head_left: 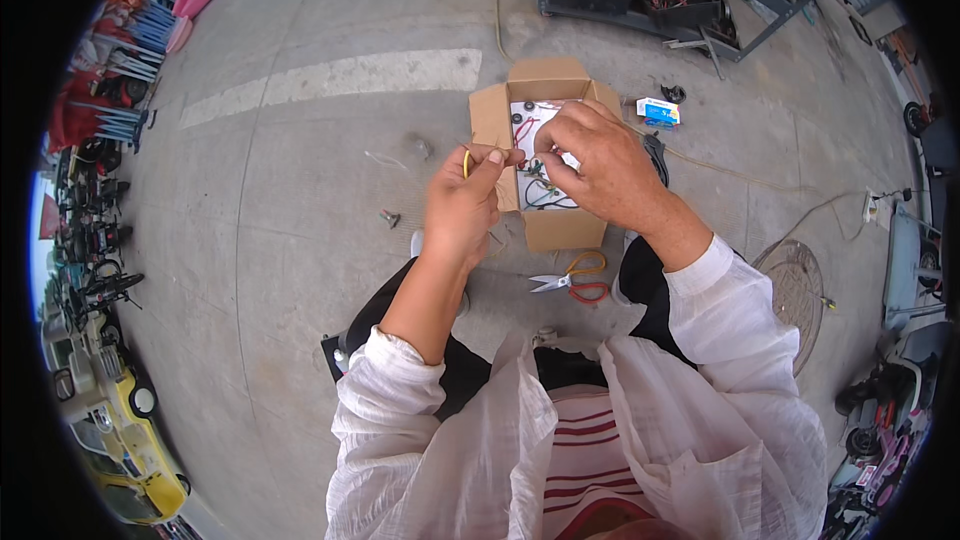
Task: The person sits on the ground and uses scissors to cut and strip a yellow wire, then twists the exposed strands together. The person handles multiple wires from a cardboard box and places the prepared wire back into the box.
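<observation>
My left hand (pixel 466 190) is closed, with a thin yellow wire (pixel 466 164) between thumb and forefinger. Just to its right, my right hand (pixel 598 162) has its fingers bent into a pinch; whatever they hold is too small to make out. Both hands are above an open cardboard box (pixel 565 232), whose flaps are folded outward. Inside it are red wires (pixel 524 130), dark and green wires and small round black parts on a white surface. My right hand hides part of the contents. Scissors (pixel 572 281) with orange and red handles lie open on the floor nearer to me.
Right of the box are a small blue-and-white carton (pixel 658 112), a black part (pixel 673 94) and a black cable (pixel 656 155). A metal rack (pixel 650 20) stands at the back. A small part (pixel 390 218) lies on the left. Right lies a manhole cover (pixel 800 290).
</observation>
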